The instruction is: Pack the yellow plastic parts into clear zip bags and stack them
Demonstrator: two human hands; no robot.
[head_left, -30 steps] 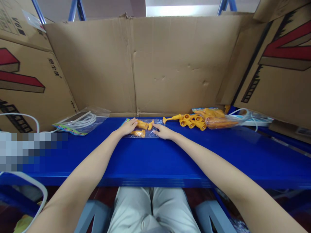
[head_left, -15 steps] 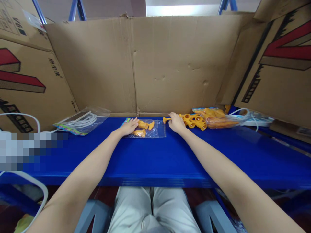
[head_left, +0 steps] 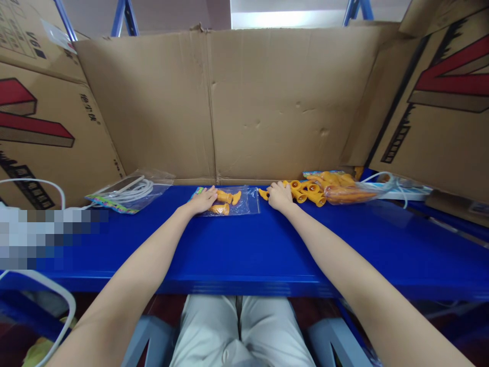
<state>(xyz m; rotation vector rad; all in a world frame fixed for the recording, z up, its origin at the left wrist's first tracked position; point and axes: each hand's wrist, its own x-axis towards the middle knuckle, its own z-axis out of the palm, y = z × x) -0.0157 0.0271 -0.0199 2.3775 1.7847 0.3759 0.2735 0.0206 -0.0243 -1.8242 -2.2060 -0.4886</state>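
My left hand [head_left: 204,200] lies over the left end of a clear plastic bag [head_left: 250,202], its fingers stretched out. Beside its fingertips are several orange-yellow flared plastic pieces [head_left: 220,209]; I cannot tell whether all are inside the bag or some lie on it. Just right of the bag, my right hand [head_left: 280,195] has its fingers curled round an orange-yellow plastic piece [head_left: 263,194], whose curved end sticks out to the left. Touching or close to the right side of that hand is a pile of similar flared pieces [head_left: 310,191].
A bag of orange pieces [head_left: 346,189] lies right of the pile, near a white power strip [head_left: 407,192]. A bagged white cable [head_left: 135,190] lies at left. Cardboard walls [head_left: 286,102] enclose the back and sides of the blue table [head_left: 244,250].
My right hand has shifted slightly right, and the piece in it has turned so its end looks curved. The left hand stays on the bag.
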